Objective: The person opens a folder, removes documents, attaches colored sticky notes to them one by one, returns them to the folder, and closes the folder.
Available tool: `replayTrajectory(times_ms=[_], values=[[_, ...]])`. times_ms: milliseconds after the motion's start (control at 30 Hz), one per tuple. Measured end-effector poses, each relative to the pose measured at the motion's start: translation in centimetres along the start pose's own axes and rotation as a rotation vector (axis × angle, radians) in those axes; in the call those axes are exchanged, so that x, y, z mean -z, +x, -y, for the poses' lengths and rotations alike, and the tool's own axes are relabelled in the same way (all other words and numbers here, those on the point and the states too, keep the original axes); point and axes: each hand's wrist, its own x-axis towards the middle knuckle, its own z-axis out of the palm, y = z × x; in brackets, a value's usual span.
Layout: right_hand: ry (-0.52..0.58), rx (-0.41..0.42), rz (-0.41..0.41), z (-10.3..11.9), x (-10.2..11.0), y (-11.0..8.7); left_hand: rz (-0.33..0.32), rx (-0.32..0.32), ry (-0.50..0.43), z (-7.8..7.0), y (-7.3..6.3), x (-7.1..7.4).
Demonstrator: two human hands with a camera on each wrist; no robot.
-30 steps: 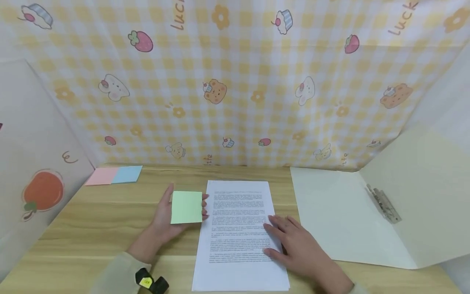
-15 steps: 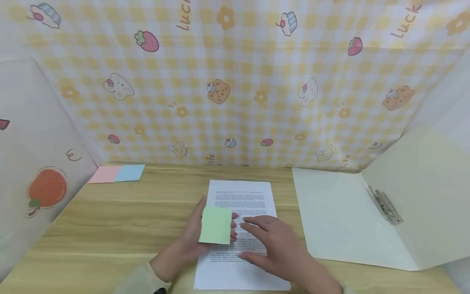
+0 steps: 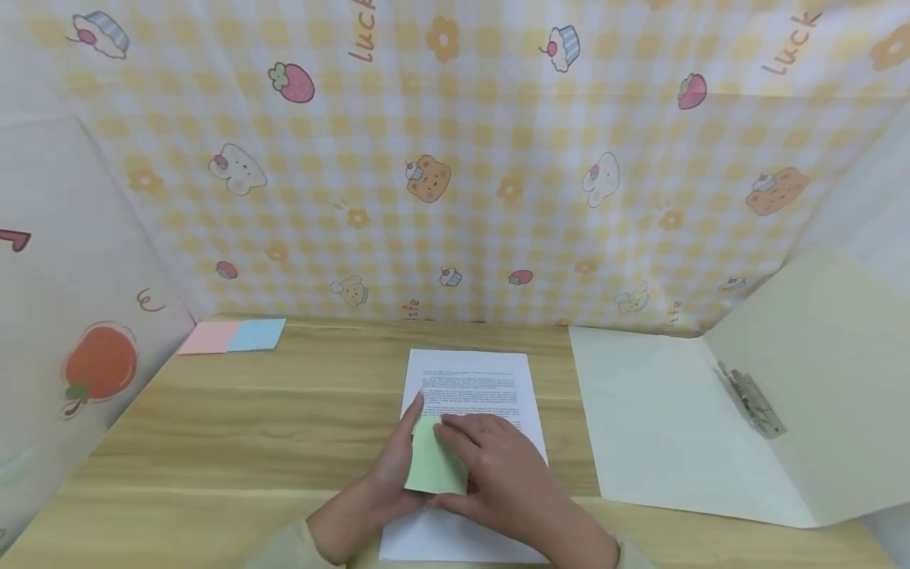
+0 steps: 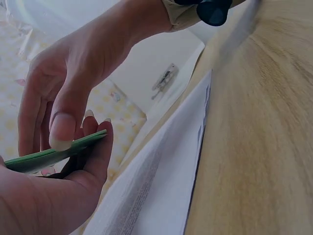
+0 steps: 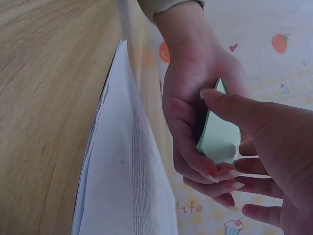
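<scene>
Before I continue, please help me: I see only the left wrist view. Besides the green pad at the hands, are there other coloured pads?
Observer: Yes. In the head view, a pink pad and a blue pad lie side by side near the back left corner of the table.

Operator: Thank you. I see the green pad mostly from its edge. Is there writing on its upper face?

Observer: The head view shows none on the part that the right hand leaves uncovered; it looks plain pale green.
</scene>
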Motion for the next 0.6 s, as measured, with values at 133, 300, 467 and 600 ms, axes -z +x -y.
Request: replayTrajectory(times_ms=[133,300,467,600], values=[[0.019,-0.015,0.024,-0.3,-0.1,-0.2,-0.014,0.001,0.029,0.2,0.0,-0.2],[0.046,-0.016,0.047,-0.6,0.0,-0.2,-0.011,-0.005,0.046,0.3,0.1,-0.2],[0.065,0.006,0.070,-0.9,0.5,0.0,-0.002,0.001,0.032,0.3,0.1,0.0],[0.086,0.051,0.052,-1.3,0.8,0.0,-0.009,0.010,0.000,0.3,0.1,0.0]])
